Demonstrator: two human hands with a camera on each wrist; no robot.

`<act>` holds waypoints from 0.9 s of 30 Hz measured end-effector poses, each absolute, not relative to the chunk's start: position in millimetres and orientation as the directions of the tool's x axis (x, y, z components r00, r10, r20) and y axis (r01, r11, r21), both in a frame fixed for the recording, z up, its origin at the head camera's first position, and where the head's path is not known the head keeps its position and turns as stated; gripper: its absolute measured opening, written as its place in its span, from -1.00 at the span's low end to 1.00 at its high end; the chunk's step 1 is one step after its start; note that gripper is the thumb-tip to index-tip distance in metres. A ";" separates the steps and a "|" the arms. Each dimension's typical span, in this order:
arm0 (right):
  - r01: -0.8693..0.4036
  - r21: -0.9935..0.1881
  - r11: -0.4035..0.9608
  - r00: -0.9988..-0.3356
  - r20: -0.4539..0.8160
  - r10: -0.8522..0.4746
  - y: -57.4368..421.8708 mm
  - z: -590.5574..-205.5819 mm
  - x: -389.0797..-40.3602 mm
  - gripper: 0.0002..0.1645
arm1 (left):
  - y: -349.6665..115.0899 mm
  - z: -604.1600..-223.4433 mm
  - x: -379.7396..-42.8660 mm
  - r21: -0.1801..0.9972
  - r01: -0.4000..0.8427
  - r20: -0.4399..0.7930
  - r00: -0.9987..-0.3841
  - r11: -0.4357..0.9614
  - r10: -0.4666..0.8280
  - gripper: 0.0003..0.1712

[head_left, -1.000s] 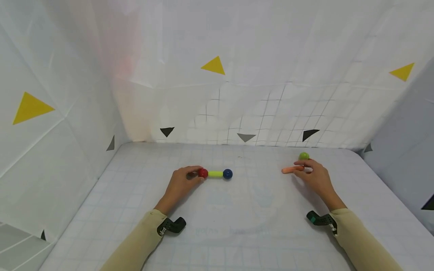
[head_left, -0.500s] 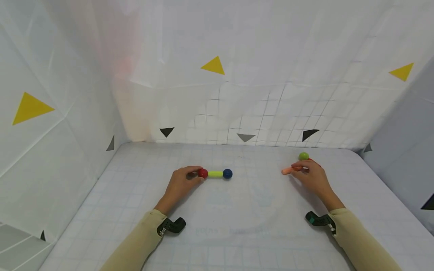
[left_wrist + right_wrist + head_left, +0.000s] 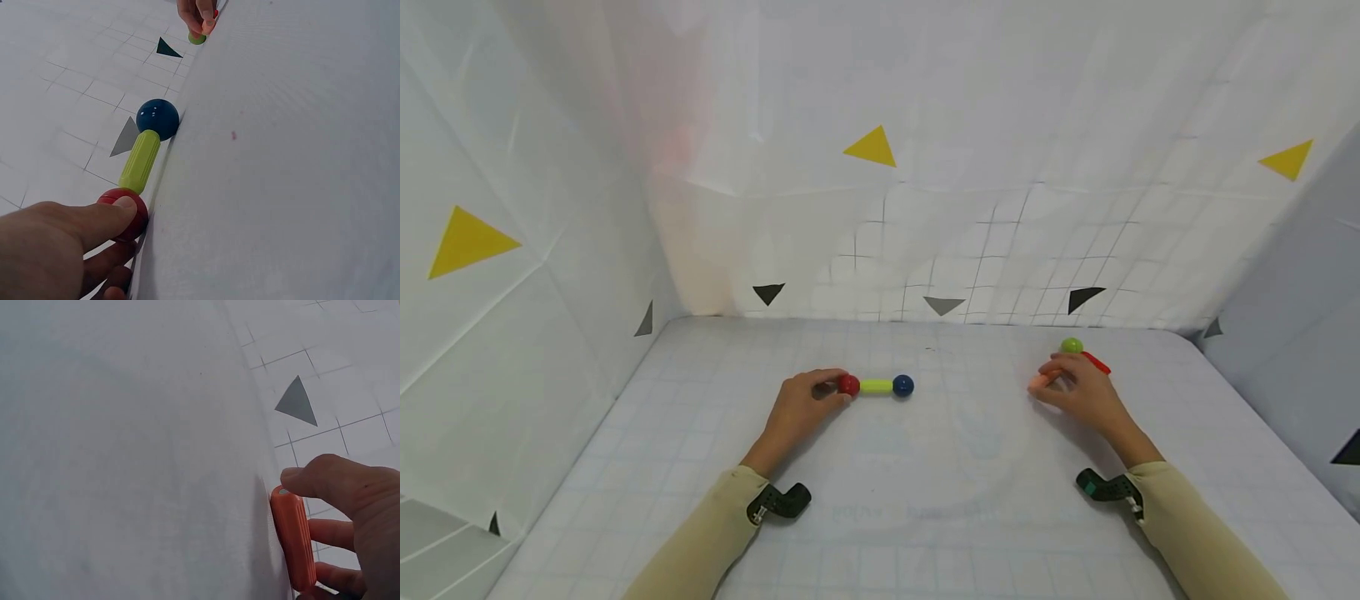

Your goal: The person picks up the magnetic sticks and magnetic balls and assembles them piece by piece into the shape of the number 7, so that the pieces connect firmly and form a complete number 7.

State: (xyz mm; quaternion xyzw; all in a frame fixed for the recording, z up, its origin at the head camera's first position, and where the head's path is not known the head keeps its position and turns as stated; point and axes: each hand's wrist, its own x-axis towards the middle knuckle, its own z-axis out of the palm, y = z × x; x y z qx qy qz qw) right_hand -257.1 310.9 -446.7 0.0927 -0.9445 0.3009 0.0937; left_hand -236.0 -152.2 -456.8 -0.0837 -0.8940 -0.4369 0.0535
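With thumb and fingers my left hand pinches a red ball on the table. A ribbed yellow-green magnetic rod runs from that ball to a dark blue ball, the three in one straight row. Over on the right, my right hand grips an orange magnetic rod. In the right wrist view its thumb lies at the rod's near end, where a small metallic tip shows, and the other fingers are along its side. Much of this rod is hidden by fingers in the head view.
Just behind the right hand lie a light green ball and a red rod, partly covered by the hand. White sheeting with coloured triangles rises at the table's back and sides. The white table carries a faint grid.
My right hand has slid a little left along the orange rod, covering more of it, and the red rod behind shows more. The left hand and its joined pieces stay put.
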 end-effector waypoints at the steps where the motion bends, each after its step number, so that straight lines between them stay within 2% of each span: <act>1: -0.235 -0.546 0.804 -0.964 0.238 -0.121 311.1 -447.3 -257.1 -0.43 | -152.3 -457.1 -236.1 0.773 0.196 0.168 -0.980 0.604 0.103 -0.55; 7: -0.253 -0.474 0.843 -0.945 0.308 -0.110 313.7 -447.9 -257.8 -0.17 | -153.3 -460.2 -237.3 0.775 0.202 0.171 -0.979 0.599 0.109 -0.56; 13: -0.157 -0.443 0.883 -0.976 0.206 -0.071 312.0 -444.5 -259.7 0.03 | -153.9 -460.1 -237.9 0.776 0.208 0.177 -0.978 0.596 0.111 -0.56; 18: -0.102 -0.436 0.894 -0.990 0.129 -0.050 311.8 -443.9 -260.2 0.12 | -153.9 -459.7 -237.5 0.775 0.204 0.171 -0.979 0.598 0.112 -0.55; 27: -0.094 -0.453 0.886 -0.991 0.127 -0.040 314.0 -447.3 -261.3 0.15 | -153.8 -459.3 -237.5 0.770 0.206 0.176 -0.978 0.604 0.109 -0.56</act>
